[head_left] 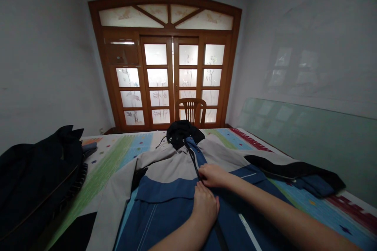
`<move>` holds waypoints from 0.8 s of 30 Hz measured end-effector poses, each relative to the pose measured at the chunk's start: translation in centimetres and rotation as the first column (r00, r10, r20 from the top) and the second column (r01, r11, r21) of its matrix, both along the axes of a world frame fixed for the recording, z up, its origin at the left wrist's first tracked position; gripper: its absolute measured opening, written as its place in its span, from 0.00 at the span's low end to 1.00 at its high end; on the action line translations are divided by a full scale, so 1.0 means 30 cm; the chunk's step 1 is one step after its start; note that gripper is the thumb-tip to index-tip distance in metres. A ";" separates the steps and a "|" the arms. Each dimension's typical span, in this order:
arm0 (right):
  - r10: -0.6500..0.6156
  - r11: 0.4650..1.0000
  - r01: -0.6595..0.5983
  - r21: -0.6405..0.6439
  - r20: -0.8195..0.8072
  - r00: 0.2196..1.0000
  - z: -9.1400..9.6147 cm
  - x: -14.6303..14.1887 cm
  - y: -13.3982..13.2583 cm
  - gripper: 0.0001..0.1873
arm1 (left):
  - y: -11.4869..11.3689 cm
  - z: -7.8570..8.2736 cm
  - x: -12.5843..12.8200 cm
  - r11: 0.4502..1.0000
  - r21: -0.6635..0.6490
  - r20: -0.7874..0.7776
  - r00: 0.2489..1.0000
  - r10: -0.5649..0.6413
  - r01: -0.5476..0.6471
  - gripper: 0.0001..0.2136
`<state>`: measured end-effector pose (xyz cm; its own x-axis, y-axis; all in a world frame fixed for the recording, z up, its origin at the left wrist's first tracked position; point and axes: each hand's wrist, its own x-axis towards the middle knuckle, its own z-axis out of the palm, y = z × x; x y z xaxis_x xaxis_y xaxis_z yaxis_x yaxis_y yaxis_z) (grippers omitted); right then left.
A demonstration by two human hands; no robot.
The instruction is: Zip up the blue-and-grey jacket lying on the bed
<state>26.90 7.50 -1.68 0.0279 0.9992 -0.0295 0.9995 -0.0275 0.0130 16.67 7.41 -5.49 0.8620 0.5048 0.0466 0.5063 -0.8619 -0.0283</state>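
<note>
A hooded jacket [171,188] in blue and light grey lies spread, front up, with its sleeves out to the sides. Its black hood [185,130] points away from me. Down the middle of the front runs a dark zipper [193,160]. My right hand [212,175] is closed on the zipper at mid-chest, fingers pinched together. Just below and touching it, my left hand [204,203] is curled over the front edges at the same zipper. The zipper pull itself is hidden by my fingers.
Beneath the jacket is a bed with a colourful striped sheet [118,157]. A dark garment [38,180] is heaped at the left. A pale green headboard panel [312,141] stands along the right. Beyond the bed are a wooden chair [191,104] and glazed wooden doors [171,82].
</note>
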 end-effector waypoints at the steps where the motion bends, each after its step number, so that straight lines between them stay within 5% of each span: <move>1: -0.001 1.000 0.001 0.012 0.018 1.000 -0.008 -0.001 0.000 0.11 | -0.001 0.003 -0.001 1.000 -0.012 -0.007 1.000 -0.002 0.002 0.22; 24: -0.069 0.989 0.039 0.141 0.216 0.974 -0.056 0.034 0.037 0.09 | 0.041 -0.066 0.025 0.997 0.032 0.130 0.989 -0.069 0.066 0.21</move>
